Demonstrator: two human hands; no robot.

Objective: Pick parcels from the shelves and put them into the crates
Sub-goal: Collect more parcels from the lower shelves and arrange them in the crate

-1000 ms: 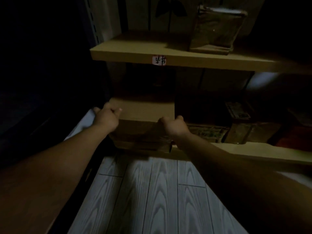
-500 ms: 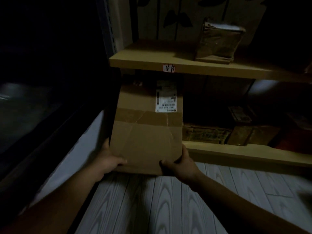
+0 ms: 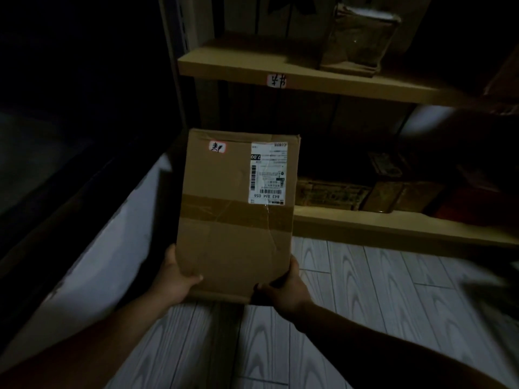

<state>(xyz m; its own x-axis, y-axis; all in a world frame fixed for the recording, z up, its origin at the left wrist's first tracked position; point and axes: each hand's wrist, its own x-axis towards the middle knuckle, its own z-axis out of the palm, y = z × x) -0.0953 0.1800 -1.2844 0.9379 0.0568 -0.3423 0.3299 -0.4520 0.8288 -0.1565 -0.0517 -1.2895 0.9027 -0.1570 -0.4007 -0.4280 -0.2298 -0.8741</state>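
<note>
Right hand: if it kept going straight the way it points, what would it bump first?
The right hand grips the cardboard box, so the box comes first. Beyond it probably lies the lower shelf, though depth is unclear.

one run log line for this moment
cardboard box: held in front of shelf | left hand: grips near-left corner | right hand: grips near-right corner | light: dim
</note>
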